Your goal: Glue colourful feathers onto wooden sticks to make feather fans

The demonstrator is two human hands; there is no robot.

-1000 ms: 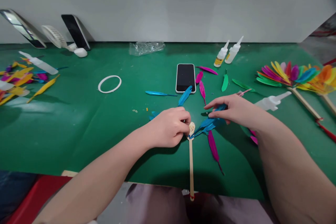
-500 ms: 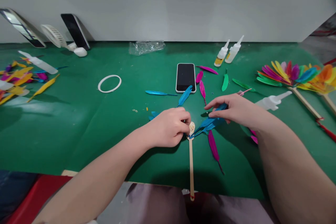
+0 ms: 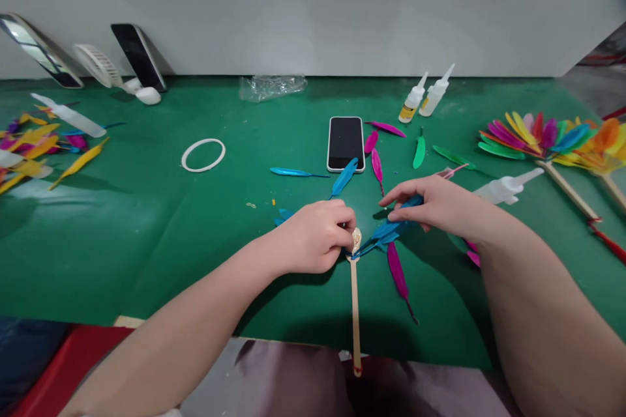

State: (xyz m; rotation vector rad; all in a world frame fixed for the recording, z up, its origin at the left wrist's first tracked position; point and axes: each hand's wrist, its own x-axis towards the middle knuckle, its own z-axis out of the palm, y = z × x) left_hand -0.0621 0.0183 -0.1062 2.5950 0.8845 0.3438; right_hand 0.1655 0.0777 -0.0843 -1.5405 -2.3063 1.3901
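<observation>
Wooden fan handle [image 3: 356, 319] at near centre of green table [image 3: 195, 241], long axis near-to-far, rounded head [image 3: 357, 240] far, red-wrapped end overhanging near edge. Left hand [image 3: 317, 238] curled at head's left side, fingertips hidden; right hand [image 3: 428, 204] bent over blue feathers [image 3: 388, 230], partly covering them. Cannot tell if either is grasping. Yellow-labelled nozzle bottles [image 3: 412, 101] far right, print unreadable. Orange-yellow feather fan [image 3: 605, 146] cut off right.

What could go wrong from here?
The wooden handle overhangs the edge of the table; a knock could twist it.
The left hand has its fingers close by the shiny head; if that's wet glue, they might stick.
The right hand is at the blue feathers; a slip could splay them.
</observation>
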